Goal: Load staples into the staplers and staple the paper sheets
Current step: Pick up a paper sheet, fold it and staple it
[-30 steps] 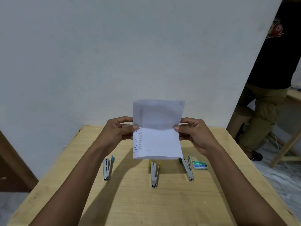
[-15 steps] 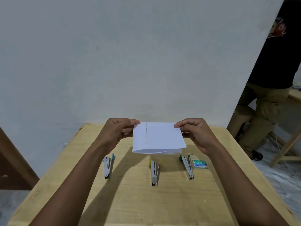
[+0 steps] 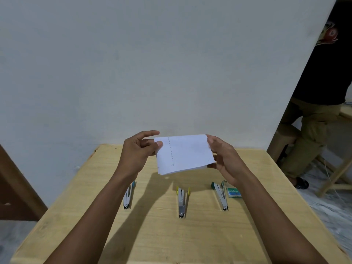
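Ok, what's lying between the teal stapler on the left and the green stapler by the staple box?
Between the teal stapler and the green stapler lies the yellow-tabbed stapler, flat on the table; the head view shows it.

gaps btwn staplers (image 3: 182, 201), staple box (image 3: 234, 193) tight by rt stapler (image 3: 220, 195), wall (image 3: 152, 73) behind

1. A light wooden table (image 3: 190, 235) carries everything.
2. On it lie, in a row, a blue-ended stapler (image 3: 128, 197), a yellow-ended stapler (image 3: 182, 203) and a green-ended stapler (image 3: 220, 196).
3. A green staple box (image 3: 234, 193) lies just beside the green-ended stapler.

three staplers (image 3: 182, 201) on table (image 3: 190, 241), box (image 3: 234, 193) right
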